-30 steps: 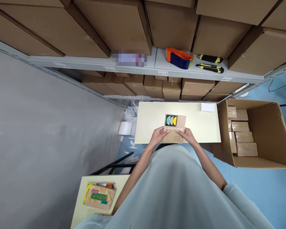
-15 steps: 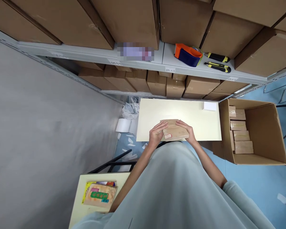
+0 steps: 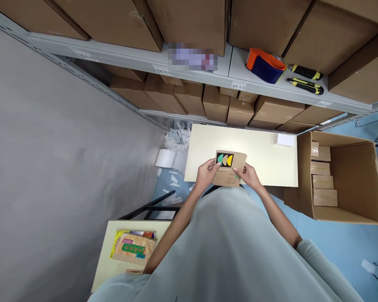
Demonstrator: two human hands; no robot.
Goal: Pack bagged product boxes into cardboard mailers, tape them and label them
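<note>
Between my two hands is a brown book (image 3: pixel 228 178), held in front of my body over the near edge of the cream table (image 3: pixel 264 167). Its cover faces up, with a black square of green, tan and yellow half-round shapes and some printed text. My left hand (image 3: pixel 206 173) grips the book's left edge, thumb on the cover. My right hand (image 3: pixel 249 175) holds the right edge the same way, its thumb near the printed title. The fingers underneath are partly hidden by the book.
A white box (image 3: pixel 285 140) sits at the table's right back. The open carton (image 3: pixel 360 176) on the right holds several small brown packets. Shelves of boxes rise ahead, with an orange-blue tape dispenser (image 3: pixel 266 67) and two cutters (image 3: pixel 307 79). Books (image 3: pixel 134 247) lie on the left side table (image 3: pixel 103 260).
The book's face has changed from a plain brown side with a small red-and-white label to the printed cover. My hands have shifted from lying over its top to gripping its sides.
</note>
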